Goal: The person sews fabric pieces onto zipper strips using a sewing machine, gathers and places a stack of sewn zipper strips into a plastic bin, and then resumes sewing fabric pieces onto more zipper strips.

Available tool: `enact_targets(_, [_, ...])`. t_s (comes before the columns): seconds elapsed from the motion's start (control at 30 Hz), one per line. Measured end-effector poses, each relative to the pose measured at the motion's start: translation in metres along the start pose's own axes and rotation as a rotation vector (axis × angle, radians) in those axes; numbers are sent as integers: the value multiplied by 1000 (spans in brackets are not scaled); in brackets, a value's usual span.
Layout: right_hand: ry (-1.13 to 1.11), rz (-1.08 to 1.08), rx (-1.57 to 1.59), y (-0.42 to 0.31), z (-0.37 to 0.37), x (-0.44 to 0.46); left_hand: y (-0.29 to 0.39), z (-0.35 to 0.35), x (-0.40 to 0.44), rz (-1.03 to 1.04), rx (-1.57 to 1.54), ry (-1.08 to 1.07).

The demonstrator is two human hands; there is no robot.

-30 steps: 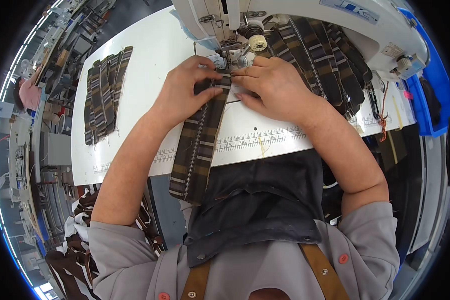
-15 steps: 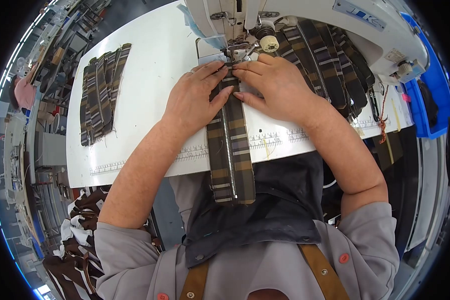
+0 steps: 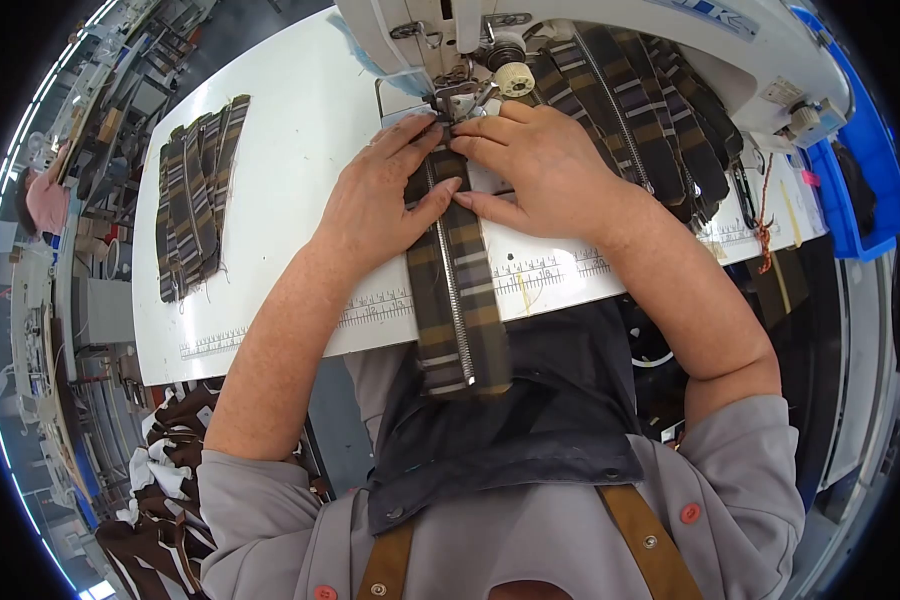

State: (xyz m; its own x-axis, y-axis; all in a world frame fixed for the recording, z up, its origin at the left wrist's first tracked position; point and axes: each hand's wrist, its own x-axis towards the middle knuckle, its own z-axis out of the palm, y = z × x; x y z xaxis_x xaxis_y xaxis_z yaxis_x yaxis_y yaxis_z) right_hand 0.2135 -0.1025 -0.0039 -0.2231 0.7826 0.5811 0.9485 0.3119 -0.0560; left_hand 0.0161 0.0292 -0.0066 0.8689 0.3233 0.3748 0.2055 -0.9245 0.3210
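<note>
A plaid fabric strip [image 3: 482, 305] in brown, grey and white, with a metal zipper [image 3: 454, 300] down its middle, runs from the sewing machine's presser foot [image 3: 443, 103] toward my body. Its near end hangs past the table edge over the apron. My left hand [image 3: 380, 190] rests on the strip's left side, fingers stretched toward the foot and thumb apart. My right hand [image 3: 540, 170] lies along the right side, fingertips on the cloth near the foot and thumb at the zipper's edge. The fingertips partly hide the strip's far end.
The white table [image 3: 280, 180] has a printed ruler [image 3: 380, 308] along its front edge. Plaid zipper pieces [image 3: 198, 195] lie at left, with another pile [image 3: 635, 110] right of the needle. A blue bin [image 3: 850, 190] stands far right. A person in pink [image 3: 47, 200] is far left.
The strip's near end has drawn in slightly toward the machine and looks blurred. Both hands keep nearly the same placement beside the foot. The whole view has shifted a little.
</note>
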Motion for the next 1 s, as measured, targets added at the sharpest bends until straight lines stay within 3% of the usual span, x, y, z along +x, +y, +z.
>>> enact_targets(0.2, [-9, 27, 2, 0, 1, -1, 1, -1, 3, -55, -47, -32])
enact_targets(0.3, [-6, 18, -29, 0, 1, -1, -2, -1, 2, 17, 94, -8])
enact_targets(0.47, [-10, 27, -21, -1, 0, 0, 2, -2, 0, -53, -97, -2])
enact_targets(0.7, [-35, 40, -27, -3, -3, 1, 3, -3, 0, -4, -20, 8])
enact_targets(0.77, [-41, 41, -25, -4, -4, 1, 4, -3, 0, -66, -139, 2])
enact_targets(1.0, [-64, 56, -7, -4, -5, 2, 7, -5, 0, -107, -124, -15])
